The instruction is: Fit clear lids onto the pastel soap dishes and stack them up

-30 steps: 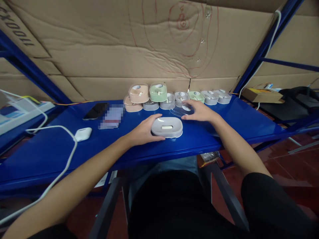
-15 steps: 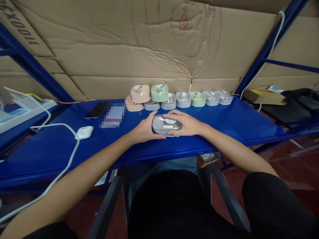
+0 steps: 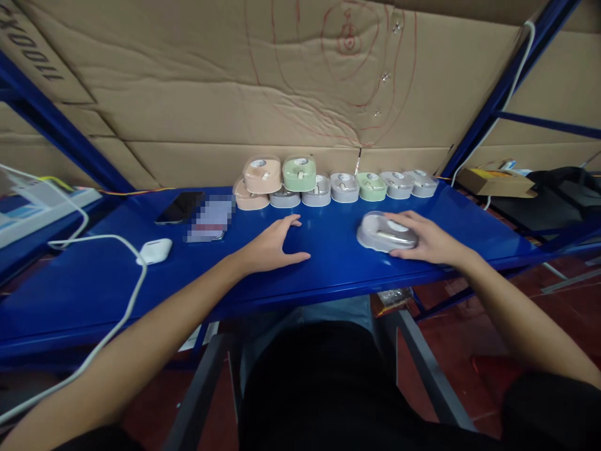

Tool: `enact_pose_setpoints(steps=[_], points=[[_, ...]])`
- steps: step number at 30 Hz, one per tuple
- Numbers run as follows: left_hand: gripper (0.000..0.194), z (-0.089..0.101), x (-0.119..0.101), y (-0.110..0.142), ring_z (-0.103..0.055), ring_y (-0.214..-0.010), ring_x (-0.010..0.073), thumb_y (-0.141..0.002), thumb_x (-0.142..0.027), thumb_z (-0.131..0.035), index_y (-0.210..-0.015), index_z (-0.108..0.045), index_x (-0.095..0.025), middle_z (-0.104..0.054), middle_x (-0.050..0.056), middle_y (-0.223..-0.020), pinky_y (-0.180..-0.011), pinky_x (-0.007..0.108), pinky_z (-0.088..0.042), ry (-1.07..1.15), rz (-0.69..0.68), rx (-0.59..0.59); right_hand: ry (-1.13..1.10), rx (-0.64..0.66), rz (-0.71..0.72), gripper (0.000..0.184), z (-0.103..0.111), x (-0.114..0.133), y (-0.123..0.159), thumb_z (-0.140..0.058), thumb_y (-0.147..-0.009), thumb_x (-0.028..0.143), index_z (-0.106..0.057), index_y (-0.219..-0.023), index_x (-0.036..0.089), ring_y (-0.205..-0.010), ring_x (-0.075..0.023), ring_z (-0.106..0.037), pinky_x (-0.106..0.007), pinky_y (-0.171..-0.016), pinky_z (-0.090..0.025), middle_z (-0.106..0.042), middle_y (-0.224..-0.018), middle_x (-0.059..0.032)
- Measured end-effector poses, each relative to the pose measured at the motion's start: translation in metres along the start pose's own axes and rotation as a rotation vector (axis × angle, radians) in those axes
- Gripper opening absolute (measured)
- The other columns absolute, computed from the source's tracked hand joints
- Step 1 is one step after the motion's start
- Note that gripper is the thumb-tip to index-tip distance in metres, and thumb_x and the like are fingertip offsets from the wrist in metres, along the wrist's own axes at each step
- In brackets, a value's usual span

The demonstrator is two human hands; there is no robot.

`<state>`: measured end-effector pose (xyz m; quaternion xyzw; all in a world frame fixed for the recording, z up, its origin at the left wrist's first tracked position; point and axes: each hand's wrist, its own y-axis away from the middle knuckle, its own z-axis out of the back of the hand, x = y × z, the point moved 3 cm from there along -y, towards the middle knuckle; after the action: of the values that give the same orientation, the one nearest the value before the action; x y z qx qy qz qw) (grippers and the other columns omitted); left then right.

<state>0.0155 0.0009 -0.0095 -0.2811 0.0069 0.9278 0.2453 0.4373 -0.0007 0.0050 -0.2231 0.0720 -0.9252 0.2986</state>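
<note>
Grey box (image 3: pixel 375 234) is clasped between fingers of right hand (image 3: pixel 429 240); judged light, slippery, best held by its sides. Left hand's (image 3: pixel 267 247) fingers are spread.

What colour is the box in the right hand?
The box is grey, seen in the head view.

Right fingers (image 3: pixel 416 222) grip gray clear-lidded box (image 3: pixel 375 232); left fingers (image 3: pixel 285 223) spread over blue table (image 3: pixel 323 275).
</note>
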Motion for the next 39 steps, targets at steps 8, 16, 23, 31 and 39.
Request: enact_pose_setpoints(steps=[8, 16, 23, 31, 39], points=[[0.1, 0.001, 0.0, -0.001, -0.054, -0.16, 0.0425, -0.093, -0.068, -0.077, -0.171, -0.039, -0.02, -0.057, 0.021, -0.17, -0.132, 0.06, -0.045, -0.027, 0.002, 0.001, 0.254, -0.637, -0.52, 0.088, 0.083, -0.137, -0.012, -0.095, -0.078, 0.04, -0.068, -0.156, 0.009, -0.142, -0.04, -0.067, -0.048, -0.124, -0.047, -0.071, -0.153, -0.0287], [0.099, 0.001, 0.001, -0.001, -0.053, -0.16, 0.0428, -0.092, -0.07, -0.076, -0.17, -0.04, -0.021, -0.056, 0.021, -0.17, -0.131, 0.06, -0.046, -0.028, -0.007, 0.003, 0.174, -0.667, -0.712, 0.085, 0.077, -0.151, -0.127, -0.089, -0.081, 0.068, -0.071, -0.134, 0.004, -0.122, -0.0314, -0.069, -0.05, -0.112, -0.048, -0.068, -0.139, -0.041], [0.097, 0.0, 0.001, -0.002, -0.054, -0.16, 0.0441, -0.091, -0.07, -0.075, -0.168, -0.043, -0.02, -0.057, 0.022, -0.169, -0.132, 0.061, -0.045, -0.032, -0.026, -0.005, 0.288, -0.811, -0.752, 0.079, 0.065, -0.116, -0.136, -0.08, -0.093, 0.062, -0.06, -0.144, 0.007, -0.144, -0.044, -0.056, -0.069, -0.118, -0.044, -0.058, -0.153, -0.0373], [0.098, -0.001, 0.0, -0.003, -0.051, -0.161, 0.0449, -0.091, -0.072, -0.073, -0.167, -0.045, -0.017, -0.056, 0.023, -0.17, -0.133, 0.061, -0.043, -0.043, -0.018, 0.004, 0.38, -0.37, 0.155, 0.099, -0.004, 0.045, -0.231, -0.086, -0.089, 0.069, -0.048, -0.166, 0.02, -0.162, -0.0514, -0.04, -0.074, -0.132, -0.035, -0.043, -0.175, -0.0245], [0.093, -0.002, 0.001, -0.003, -0.055, -0.16, 0.0417, -0.094, -0.07, -0.072, -0.167, -0.044, -0.019, -0.056, 0.022, -0.17, -0.134, 0.058, -0.043, -0.063, -0.05, 0.008, 0.54, -0.134, 0.158, 0.094, -0.088, 0.12, -0.286, -0.096, -0.085, 0.041, -0.048, -0.161, 0.015, -0.154, -0.0521, -0.05, -0.071, -0.129, -0.04, -0.054, -0.167, -0.0278]])
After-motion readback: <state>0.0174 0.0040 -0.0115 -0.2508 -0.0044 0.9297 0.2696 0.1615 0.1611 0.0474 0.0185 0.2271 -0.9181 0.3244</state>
